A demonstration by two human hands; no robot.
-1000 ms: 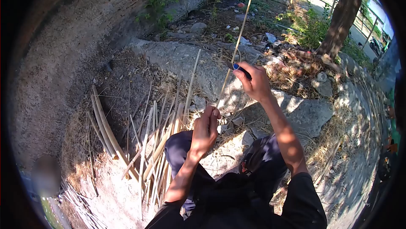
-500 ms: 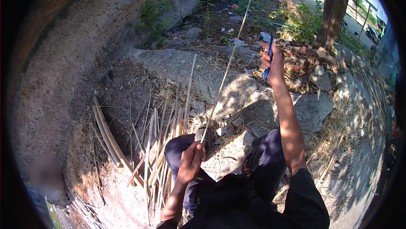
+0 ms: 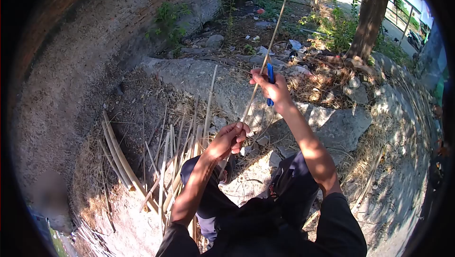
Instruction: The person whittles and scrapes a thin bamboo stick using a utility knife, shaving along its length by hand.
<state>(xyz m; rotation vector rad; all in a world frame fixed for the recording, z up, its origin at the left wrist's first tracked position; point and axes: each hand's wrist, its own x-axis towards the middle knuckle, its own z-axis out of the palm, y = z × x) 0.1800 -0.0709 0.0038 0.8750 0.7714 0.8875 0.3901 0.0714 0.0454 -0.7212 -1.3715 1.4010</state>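
Note:
A long, thin bamboo strip (image 3: 271, 43) slants up and away from me, its far end running past the top of the view. My left hand (image 3: 226, 139) is closed around its lower part, just above my left knee. Higher up, my right hand (image 3: 272, 88) grips a blue utility knife (image 3: 270, 84), held upright. The thumb and fingertips of that hand meet the strip, or lie right beside it; whether they pinch it I cannot tell. Below my left hand, the strip's near end is mostly hidden.
Split bamboo strips (image 3: 166, 162) lie beside my left leg, with thicker curved bamboo pieces (image 3: 121, 155) further left. A large rock slab (image 3: 185, 74) lies ahead. Beyond it are a tree trunk (image 3: 372, 17) and scattered litter. A rough wall (image 3: 71, 77) rises at the left.
My right hand has come down and left with the utility knife, from apart to against or beside the strip. My left hand has risen and moved slightly right, still holding the strip.

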